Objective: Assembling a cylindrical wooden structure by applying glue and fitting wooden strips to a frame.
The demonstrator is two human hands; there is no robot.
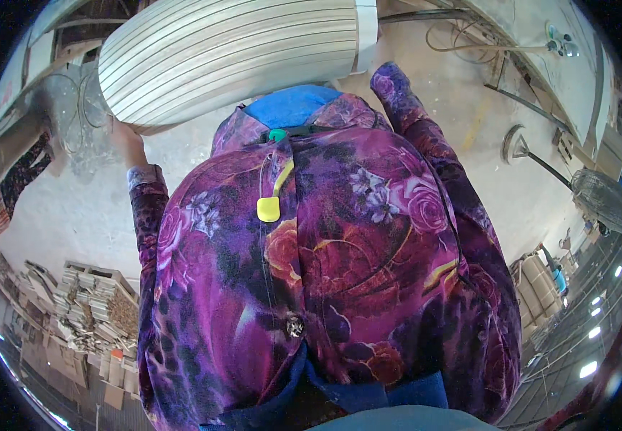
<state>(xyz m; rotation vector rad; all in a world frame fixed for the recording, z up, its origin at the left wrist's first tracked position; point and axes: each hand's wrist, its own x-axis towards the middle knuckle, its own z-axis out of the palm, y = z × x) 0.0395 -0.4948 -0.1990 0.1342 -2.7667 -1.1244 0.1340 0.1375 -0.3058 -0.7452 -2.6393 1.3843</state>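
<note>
The left grip [128,144] meets the near left corner of a white slatted bundle [232,61], its fingertips hidden, so how tightly it is closed I cannot tell; the right one is out of sight beyond its sleeve [395,90], near the other end. The bundle lies crosswise ahead of the body, probably stiff, bulky and smooth enough to slip, best taken underneath at both ends. Around it spreads pale, scuffed floor [462,93], with stacked boards [92,298] behind left and a caged fan [602,201] right.
</note>
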